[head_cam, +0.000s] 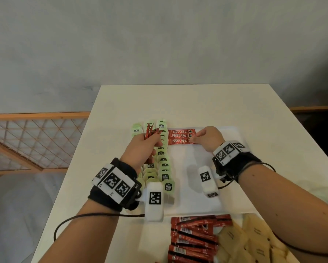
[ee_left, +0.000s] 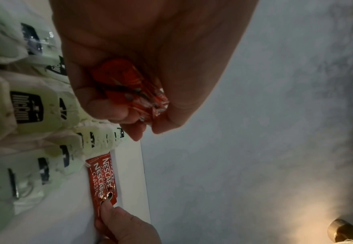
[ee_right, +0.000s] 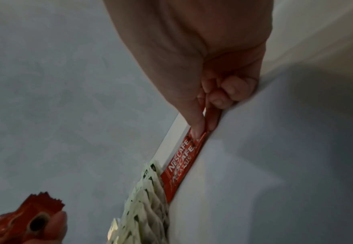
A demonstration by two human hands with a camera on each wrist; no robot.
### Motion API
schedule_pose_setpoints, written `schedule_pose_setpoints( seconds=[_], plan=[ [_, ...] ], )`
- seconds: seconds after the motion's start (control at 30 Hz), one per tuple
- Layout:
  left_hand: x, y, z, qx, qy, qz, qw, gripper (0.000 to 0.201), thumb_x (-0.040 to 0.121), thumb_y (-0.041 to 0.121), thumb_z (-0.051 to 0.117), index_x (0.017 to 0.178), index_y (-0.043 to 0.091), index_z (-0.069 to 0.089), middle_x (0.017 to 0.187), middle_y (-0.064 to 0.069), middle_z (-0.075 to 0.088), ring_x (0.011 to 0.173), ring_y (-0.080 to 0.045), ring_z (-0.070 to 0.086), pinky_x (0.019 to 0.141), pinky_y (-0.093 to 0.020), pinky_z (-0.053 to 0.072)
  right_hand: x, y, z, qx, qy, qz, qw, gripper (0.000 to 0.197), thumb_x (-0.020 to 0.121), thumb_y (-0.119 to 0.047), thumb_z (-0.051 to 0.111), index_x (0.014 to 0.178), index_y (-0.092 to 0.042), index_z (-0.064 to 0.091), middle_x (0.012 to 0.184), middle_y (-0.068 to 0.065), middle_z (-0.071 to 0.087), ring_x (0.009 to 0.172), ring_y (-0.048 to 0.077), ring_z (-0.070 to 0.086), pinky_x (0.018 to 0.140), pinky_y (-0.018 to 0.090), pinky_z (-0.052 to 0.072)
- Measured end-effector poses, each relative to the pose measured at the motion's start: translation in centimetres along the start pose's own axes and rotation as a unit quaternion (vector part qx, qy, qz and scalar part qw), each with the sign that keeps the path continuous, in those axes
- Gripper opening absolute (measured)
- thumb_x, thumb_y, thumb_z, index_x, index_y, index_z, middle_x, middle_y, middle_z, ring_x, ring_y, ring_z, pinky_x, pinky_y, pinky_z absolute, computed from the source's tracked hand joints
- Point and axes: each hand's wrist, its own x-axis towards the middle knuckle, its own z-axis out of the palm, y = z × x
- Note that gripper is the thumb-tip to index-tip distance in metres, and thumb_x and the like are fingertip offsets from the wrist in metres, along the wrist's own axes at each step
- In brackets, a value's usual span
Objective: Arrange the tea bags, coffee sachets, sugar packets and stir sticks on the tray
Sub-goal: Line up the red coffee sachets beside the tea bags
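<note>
Left hand (head_cam: pixel 143 147) is gripping a bunch of red coffee sachets (head_cam: pixel 150 132) in its fist, holding them up over the tea bags (head_cam: pixel 164 166), which are lying in overlapping rows down the tray's left side. Right hand (head_cam: pixel 208 138) is pinching the end of the nearest laid sachet (head_cam: pixel 179 141) w/ thumb & fingertips; it's lying flat beside two others at the far end of the white tray (head_cam: pixel 197 162). More sachets (head_cam: pixel 193 242) & pale sugar packets (head_cam: pixel 254 242) are lying on the table (head_cam: pixel 178 103), near edge.
</note>
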Motion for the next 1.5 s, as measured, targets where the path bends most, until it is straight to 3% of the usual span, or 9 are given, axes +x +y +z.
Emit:
schedule_pose_setpoints(
  seconds=[0.13, 0.27, 0.47, 0.63, 0.9, 1.1, 1.27, 1.37, 1.5],
  plan=[
    [-0.4, -0.1, 0.3, -0.05, -0.025, -0.016, 0.998, 0.018, 0.096, 0.017, 0.056, 0.11, 0.006, 0.061, 0.09, -0.005, 0.067, 0.062, -0.013, 0.056, 0.053, -0.028, 0.052, -0.2, -0.3, -0.1, -0.022, 0.005, -0.014, 1.0, 0.032, 0.078, -0.03, 0.08, 0.056, -0.021, 0.058, 0.058, -0.005, 0.052, 0.057, 0.013, 0.048, 0.052, 0.024, 0.032],
    [-1.4, -0.3, 0.5, -0.063, -0.078, -0.009, 0.995, 0.02, 0.096, 0.02, 0.059, 0.115, 0.011, 0.058, 0.088, -0.006, 0.072, 0.057, -0.015, 0.064, 0.049, -0.027, 0.054, -1.1, -0.2, -0.6, 0.001, 0.023, -0.014, 1.0, 0.043, 0.081, -0.032, 0.077, 0.051, -0.019, 0.048, 0.051, -0.003, 0.046, 0.049, 0.013, 0.042, 0.051, 0.025, 0.031],
    [-3.1, -0.2, 1.5, -0.022, -0.133, 0.007, 0.991, 0.017, 0.091, 0.019, 0.067, 0.107, 0.012, 0.064, 0.09, -0.008, 0.076, 0.058, -0.016, 0.067, 0.049, -0.025, 0.053, -5.9, -0.9, -2.1, 0.199, -0.052, -0.055, 0.977, 0.03, 0.093, -0.035, 0.062, 0.093, -0.006, 0.069, 0.084, 0.005, 0.064, 0.054, 0.012, 0.045, 0.053, 0.024, 0.039],
    [-5.0, -0.3, 2.7, -0.002, -0.168, 0.011, 0.986, 0.02, 0.095, 0.023, 0.063, 0.112, 0.012, 0.065, 0.094, -0.011, 0.076, 0.062, -0.016, 0.069, 0.052, -0.025, 0.055, -10.7, -1.6, -2.9, 0.226, -0.152, -0.082, 0.959, 0.027, 0.091, -0.041, 0.063, 0.088, -0.016, 0.074, 0.079, 0.0, 0.061, 0.056, 0.01, 0.047, 0.057, 0.023, 0.04],
    [-8.3, 0.3, 3.3, 0.016, -0.176, 0.004, 0.984, 0.024, 0.097, 0.03, 0.057, 0.113, 0.013, 0.064, 0.094, -0.011, 0.076, 0.064, -0.021, 0.071, 0.054, -0.027, 0.058, -14.7, -1.0, -3.7, 0.232, -0.123, -0.12, 0.957, 0.011, 0.093, -0.021, 0.064, 0.088, -0.012, 0.069, 0.072, 0.002, 0.06, 0.052, 0.01, 0.046, 0.054, 0.021, 0.042],
    [-9.7, 0.1, 2.8, -0.011, -0.177, -0.083, 0.981, 0.035, 0.101, 0.04, 0.048, 0.109, 0.008, 0.06, 0.09, -0.013, 0.076, 0.047, -0.015, 0.064, 0.04, -0.021, 0.049, -16.2, -0.5, -5.3, 0.288, -0.079, -0.15, 0.942, 0.015, 0.091, -0.02, 0.066, 0.1, -0.008, 0.068, 0.063, 0.007, 0.062, 0.049, 0.014, 0.043, 0.051, 0.022, 0.038],
    [-9.8, -0.8, 2.4, -0.088, -0.21, -0.128, 0.965, 0.021, 0.098, 0.032, 0.053, 0.1, 0.011, 0.057, 0.069, 0.002, 0.061, 0.043, -0.005, 0.049, 0.032, -0.014, 0.035, -16.8, -0.2, -6.4, 0.303, -0.09, -0.184, 0.931, 0.014, 0.091, -0.012, 0.065, 0.102, -0.004, 0.069, 0.077, 0.016, 0.071, 0.056, 0.018, 0.063, 0.057, 0.024, 0.053],
    [-9.8, -1.0, 2.3, -0.101, -0.168, -0.076, 0.978, 0.013, 0.095, 0.026, 0.06, 0.094, 0.014, 0.056, 0.07, 0.003, 0.058, 0.043, -0.003, 0.044, 0.032, -0.013, 0.03, -17.0, 0.1, -6.9, 0.293, -0.123, -0.176, 0.932, 0.018, 0.093, -0.008, 0.062, 0.108, -0.002, 0.068, 0.088, 0.019, 0.072, 0.068, 0.022, 0.07, 0.066, 0.027, 0.059],
    [-9.6, -1.3, 2.3, 0.067, -0.004, 0.124, 0.99, 0.013, 0.093, 0.024, 0.064, 0.101, 0.015, 0.059, 0.074, 0.0, 0.067, 0.044, -0.009, 0.055, 0.041, -0.018, 0.038, -17.1, 0.1, -7.1, 0.311, -0.211, -0.1, 0.921, 0.029, 0.102, -0.011, 0.041, 0.115, -0.006, 0.066, 0.104, 0.023, 0.071, 0.085, 0.03, 0.072, 0.074, 0.034, 0.061]
  ],
)
